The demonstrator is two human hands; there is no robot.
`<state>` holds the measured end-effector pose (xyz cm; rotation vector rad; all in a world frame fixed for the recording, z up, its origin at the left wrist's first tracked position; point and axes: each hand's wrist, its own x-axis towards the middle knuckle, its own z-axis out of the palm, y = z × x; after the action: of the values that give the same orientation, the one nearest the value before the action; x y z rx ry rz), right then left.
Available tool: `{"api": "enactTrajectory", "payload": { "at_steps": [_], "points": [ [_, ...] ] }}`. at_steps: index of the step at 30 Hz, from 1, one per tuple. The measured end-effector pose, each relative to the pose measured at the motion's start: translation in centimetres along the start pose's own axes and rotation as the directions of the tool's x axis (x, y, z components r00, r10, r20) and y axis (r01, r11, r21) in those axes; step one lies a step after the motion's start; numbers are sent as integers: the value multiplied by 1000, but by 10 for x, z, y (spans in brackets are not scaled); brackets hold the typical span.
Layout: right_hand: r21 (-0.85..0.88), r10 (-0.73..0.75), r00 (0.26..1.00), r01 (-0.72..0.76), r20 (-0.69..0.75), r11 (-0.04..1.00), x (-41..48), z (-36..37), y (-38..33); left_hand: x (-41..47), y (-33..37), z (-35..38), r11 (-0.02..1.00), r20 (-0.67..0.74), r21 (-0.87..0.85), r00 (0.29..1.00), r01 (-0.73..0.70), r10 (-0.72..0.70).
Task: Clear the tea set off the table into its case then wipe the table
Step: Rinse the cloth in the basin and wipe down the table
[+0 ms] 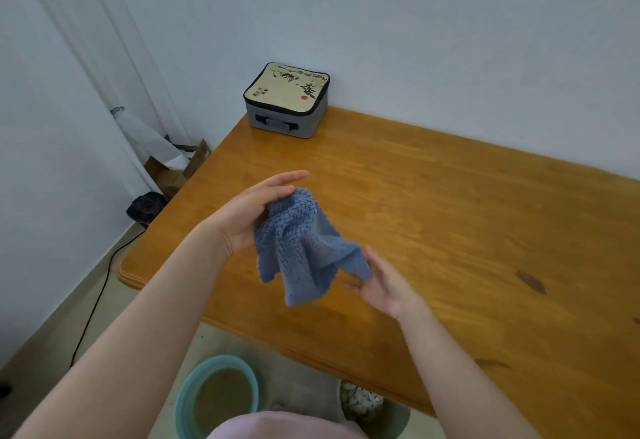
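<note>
Blue knitted cloth [301,244] hangs in the air in front of you in the head view, over the near left part of the wooden table [450,230] and clear of its surface. Your left hand [256,210] holds it by the bunched top, the cloth caught against your palm with the forefinger stretched out above it. Your right hand [384,282] is lower and to the right, palm turned towards the cloth, thumb up beside its lower right corner. Those fingers are blurred where they meet the fabric, so you cannot tell whether they pinch it or only touch it. The tea set's case [286,101] stands with its lid down on the far left corner of the table, close to the wall and well apart from your hands. On the floor below your arms stands a teal basin [183,404] of murky water, with a grey bin [391,418] just to its right.
</note>
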<state>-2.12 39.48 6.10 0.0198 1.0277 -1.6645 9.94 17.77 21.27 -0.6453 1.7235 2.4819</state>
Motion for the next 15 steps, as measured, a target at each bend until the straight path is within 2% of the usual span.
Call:
{"api": "enactTrajectory", "payload": {
  "at_steps": [2,4,7,10,13,15],
  "points": [
    [-20,17,1000,-17,-15,1000,0,2,-15,8,0,0,1000,-73,-14,997,-21,20],
    [-237,3,993,-32,-120,971,2,10,-27,17,1,0,999,-118,-11,993,-32,30],
    [-453,-162,938,6,-306,891,12,20,-43,33,4,-4,995,-198,86,978,-50,66],
    [-657,-459,812,129,-359,742,26,22,-67,46,9,-10,974,-288,214,948,-74,135],
    [-840,-708,659,212,-255,500,31,26,-96,55,13,-17,945,-355,309,909,-106,218],
    [-890,-802,570,253,-180,380,29,32,-113,60,15,-21,922,-366,354,883,-159,293]
  ]
}}
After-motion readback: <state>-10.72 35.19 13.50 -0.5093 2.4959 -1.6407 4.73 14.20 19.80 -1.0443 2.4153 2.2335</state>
